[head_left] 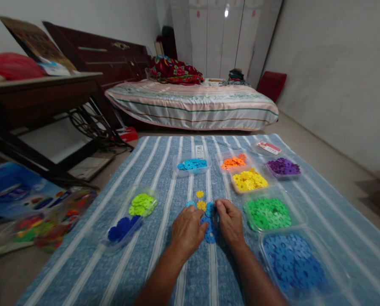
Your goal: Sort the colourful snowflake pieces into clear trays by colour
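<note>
Several notched plastic discs, flower-like in outline, lie joined or close together in the middle of the striped cloth. My left hand (188, 229) is closed at the left side of the blue notched discs (211, 236), its fingers curled over their edge. At the upper right, my right hand (230, 219) pinches the rim of a blue notched disc (210, 208). Beyond the fingers are two yellow notched discs (201, 205), one above the other. A light blue notched disc (190, 204) shows just past my left knuckles. My left fingertips are partly hidden.
Clear tubs of discs surround my hands: light blue (192, 165), orange (233, 162), yellow (250, 180), purple (284, 167), green (269, 213) and blue (292, 263). Lime discs (143, 205) and dark blue discs (123, 228) are at left. A bed (193, 106) stands behind.
</note>
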`<action>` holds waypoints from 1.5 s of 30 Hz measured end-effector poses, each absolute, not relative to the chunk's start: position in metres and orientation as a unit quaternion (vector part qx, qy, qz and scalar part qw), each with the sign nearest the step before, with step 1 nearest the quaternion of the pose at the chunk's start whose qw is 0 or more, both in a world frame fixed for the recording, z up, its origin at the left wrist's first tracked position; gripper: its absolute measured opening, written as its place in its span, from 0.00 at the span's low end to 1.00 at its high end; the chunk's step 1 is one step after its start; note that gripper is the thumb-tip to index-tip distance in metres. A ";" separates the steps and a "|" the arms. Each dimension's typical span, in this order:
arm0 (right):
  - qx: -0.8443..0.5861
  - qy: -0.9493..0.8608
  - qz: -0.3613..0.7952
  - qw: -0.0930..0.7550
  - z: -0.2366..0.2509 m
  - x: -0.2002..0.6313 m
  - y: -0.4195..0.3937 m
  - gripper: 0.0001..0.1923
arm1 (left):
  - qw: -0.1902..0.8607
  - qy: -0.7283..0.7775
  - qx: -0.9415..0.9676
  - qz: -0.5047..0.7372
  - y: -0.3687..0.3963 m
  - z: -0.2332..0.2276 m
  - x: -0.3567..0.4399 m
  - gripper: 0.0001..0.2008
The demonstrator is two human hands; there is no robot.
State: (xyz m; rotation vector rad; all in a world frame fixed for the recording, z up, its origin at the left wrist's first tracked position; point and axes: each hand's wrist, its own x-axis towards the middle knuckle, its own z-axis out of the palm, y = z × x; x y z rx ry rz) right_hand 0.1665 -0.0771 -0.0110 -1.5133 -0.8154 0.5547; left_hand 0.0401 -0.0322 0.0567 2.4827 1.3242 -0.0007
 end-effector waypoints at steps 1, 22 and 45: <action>-0.658 -0.354 0.241 0.620 -0.011 0.167 -0.077 0.20 | 0.162 0.460 0.873 -0.008 -0.034 0.056 0.041 0.08; -0.657 -0.349 0.248 0.621 -0.008 0.164 -0.075 0.20 | 0.585 0.457 0.658 0.128 -0.003 0.048 0.023 0.10; -0.659 -0.361 0.251 0.610 -0.008 0.163 -0.076 0.19 | 0.291 0.580 0.698 0.304 0.044 0.011 0.042 0.08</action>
